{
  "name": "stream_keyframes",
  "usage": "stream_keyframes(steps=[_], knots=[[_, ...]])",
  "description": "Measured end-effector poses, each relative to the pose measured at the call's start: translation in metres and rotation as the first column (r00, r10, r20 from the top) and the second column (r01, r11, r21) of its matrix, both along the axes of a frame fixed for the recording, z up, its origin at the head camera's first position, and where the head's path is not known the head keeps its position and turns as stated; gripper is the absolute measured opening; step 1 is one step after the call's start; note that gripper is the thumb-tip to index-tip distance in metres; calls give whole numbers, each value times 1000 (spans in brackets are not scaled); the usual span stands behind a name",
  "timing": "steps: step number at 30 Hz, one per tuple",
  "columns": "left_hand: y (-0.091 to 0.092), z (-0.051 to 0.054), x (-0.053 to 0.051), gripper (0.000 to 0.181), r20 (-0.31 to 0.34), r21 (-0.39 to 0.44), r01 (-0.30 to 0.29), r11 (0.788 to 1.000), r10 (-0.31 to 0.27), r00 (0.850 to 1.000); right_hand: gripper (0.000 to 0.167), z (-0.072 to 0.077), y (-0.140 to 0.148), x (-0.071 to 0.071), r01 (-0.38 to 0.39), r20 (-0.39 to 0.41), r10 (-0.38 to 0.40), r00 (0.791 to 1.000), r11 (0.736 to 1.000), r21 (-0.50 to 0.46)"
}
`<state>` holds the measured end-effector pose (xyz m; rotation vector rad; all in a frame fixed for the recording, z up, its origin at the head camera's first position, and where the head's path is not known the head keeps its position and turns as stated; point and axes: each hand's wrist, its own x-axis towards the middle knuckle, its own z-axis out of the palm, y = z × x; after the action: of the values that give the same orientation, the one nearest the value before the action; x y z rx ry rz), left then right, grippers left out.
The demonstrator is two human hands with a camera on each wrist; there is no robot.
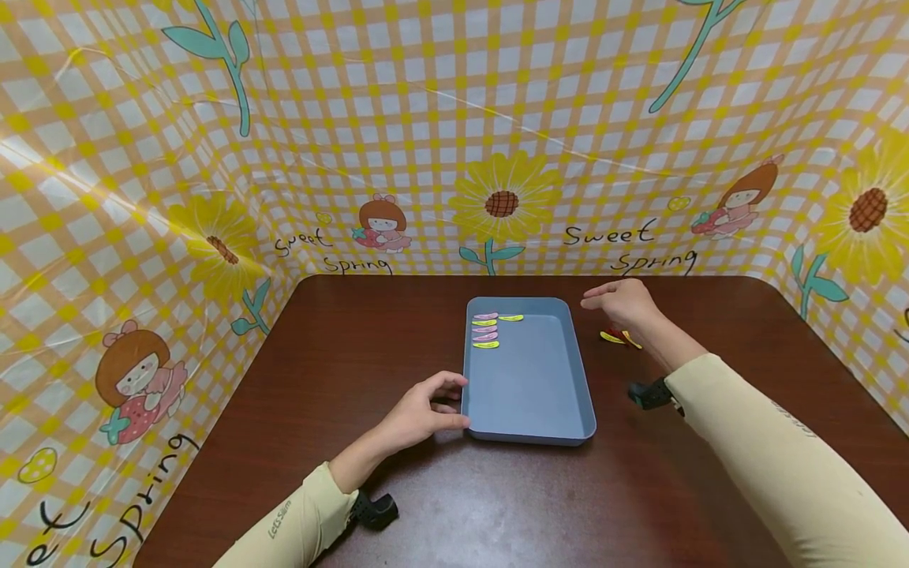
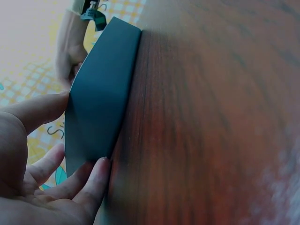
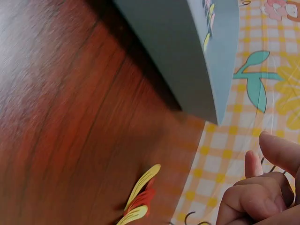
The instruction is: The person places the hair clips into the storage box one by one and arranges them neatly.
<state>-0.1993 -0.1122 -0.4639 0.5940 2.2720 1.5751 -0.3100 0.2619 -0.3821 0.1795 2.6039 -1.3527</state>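
Pale yellow sleeves cover both of this person's arms. The left hand (image 1: pixel 424 409) has its fingers spread loosely, the fingertips and thumb touching the outside of the blue-grey tray (image 1: pixel 533 394) on its left side, close to the near corner. The right hand (image 1: pixel 626 304) hangs in the air just beyond the tray's right wall, near the far corner, with some fingers folded in and others reaching toward the tray; I can't tell from here whether anything is pinched between them.

Below that hand, on the table to the right of the tray, lies a little pile (image 3: pixel 139 201) of clips, yellow with red between. Inside the tray, at its far left, five clips (image 1: pixel 486 337) make a column along the wall: from the far end, pink, yellow, pink, pink, yellow. A sixth, a yellow clip (image 1: pixel 511 318), sits to the right of the farthest pink one.

The table (image 1: pixel 355 347) around the tray is dark brown wood, and behind it rises a checked cloth (image 1: pixel 426 118) printed with sunflowers.
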Motion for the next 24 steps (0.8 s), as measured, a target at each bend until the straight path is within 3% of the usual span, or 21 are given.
stream_keyframes(steps=[17, 24], knots=[[0, -2, -2, 57, -6, 7, -1, 1000, 1, 1000, 47, -21, 42, 9, 67, 6, -66, 998, 996, -58], [0, -2, -2, 57, 3, -6, -4, 1000, 4, 1000, 49, -29, 55, 13, 108, 28, -107, 994, 994, -31]])
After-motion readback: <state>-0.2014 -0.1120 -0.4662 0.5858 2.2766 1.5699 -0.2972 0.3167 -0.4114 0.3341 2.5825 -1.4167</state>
